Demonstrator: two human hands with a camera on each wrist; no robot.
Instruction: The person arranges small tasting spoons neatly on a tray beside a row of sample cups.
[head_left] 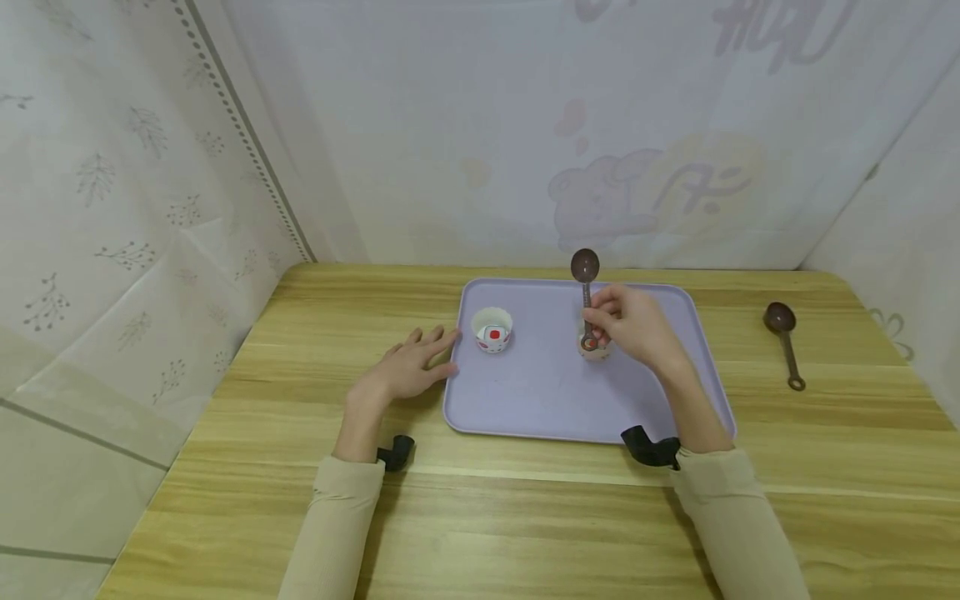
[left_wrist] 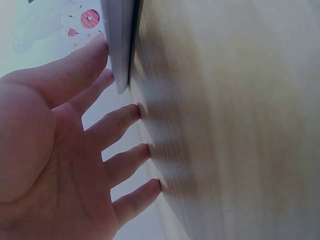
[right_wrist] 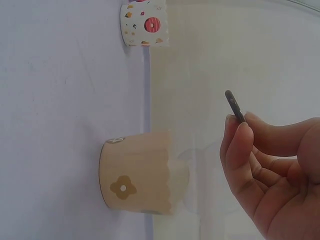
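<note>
Dark brown spoon (head_left: 587,292) is held over the right half of the lilac tray (head_left: 517,404), bowl toward the tray's far edge; handle is pinched between thumb and fingers of the right hand (head_left: 633,327), no gap left there. Tan cup (right_wrist: 135,175) is stood upright on the tray, right of its middle, partly covered by spoon and hand in the head view; spoon is kept clear of the tray surface. Left hand (head_left: 408,367) is placed at the tray's left edge, fingers spread and nothing gripped; thumb is laid at the rim, other fingertips are rested on the table (head_left: 487,533) just outside it. White patterned cup (head_left: 492,335) is seated upright in the tray's far left part. Second spoon (head_left: 786,340) is laid on the table, right of the tray.
</note>
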